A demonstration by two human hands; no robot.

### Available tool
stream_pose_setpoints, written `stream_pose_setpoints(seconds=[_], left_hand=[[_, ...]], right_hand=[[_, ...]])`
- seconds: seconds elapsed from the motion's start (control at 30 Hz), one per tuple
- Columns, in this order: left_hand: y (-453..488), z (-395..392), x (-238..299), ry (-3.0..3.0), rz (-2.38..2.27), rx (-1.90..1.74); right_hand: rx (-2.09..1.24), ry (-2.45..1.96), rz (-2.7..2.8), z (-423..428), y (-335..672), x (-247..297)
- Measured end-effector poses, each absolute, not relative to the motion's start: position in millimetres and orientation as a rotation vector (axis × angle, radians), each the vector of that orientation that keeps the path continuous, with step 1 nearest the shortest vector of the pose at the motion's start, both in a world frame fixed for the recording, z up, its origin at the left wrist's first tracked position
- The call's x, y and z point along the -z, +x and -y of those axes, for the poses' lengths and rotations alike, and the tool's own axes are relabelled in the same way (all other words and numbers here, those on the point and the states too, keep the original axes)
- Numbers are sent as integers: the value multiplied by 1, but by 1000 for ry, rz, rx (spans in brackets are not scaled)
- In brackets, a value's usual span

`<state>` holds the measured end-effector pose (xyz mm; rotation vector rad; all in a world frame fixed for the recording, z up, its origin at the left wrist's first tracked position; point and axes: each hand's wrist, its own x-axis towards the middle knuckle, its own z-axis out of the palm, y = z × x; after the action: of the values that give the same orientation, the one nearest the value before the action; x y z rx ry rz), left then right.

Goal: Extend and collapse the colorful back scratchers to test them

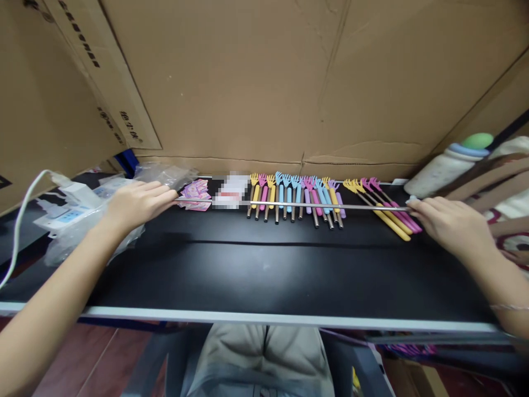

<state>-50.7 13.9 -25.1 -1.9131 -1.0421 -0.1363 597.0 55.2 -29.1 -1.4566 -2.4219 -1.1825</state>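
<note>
A long thin metal rod (231, 202) stretches level above the black table, its two ends hidden in my hands. My left hand (142, 203) is closed around its left end, beside clear plastic bags. On the right, my right hand (452, 223) grips the other end, with a small whitish bit showing at the fingertips. Behind and below the rod lie several back scratchers (285, 193) in a row, with yellow, pink, blue and purple claws and handles. More extended back scratchers (386, 215), yellow and pink, lie slanted near my right hand.
Pink-purple cards (196, 194) and a blurred white packet (231, 190) lie left of the row. A power strip (68, 212) with a white cable sits far left. A white bottle (444, 168) leans at the right beside a patterned cloth (487, 193). Cardboard (248, 82) walls the back.
</note>
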Motion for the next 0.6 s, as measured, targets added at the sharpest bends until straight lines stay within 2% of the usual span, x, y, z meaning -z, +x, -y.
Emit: stream_pose_setpoints(seconds=[0.43,0.6], left_hand=[[-53,-14,21,-1875,1052,97],[-16,-13,23,-2046,1048,171]], right_hand=[[1176,-1348,2355,-49,566,30],[983,-1327,2452,-39,517,34]])
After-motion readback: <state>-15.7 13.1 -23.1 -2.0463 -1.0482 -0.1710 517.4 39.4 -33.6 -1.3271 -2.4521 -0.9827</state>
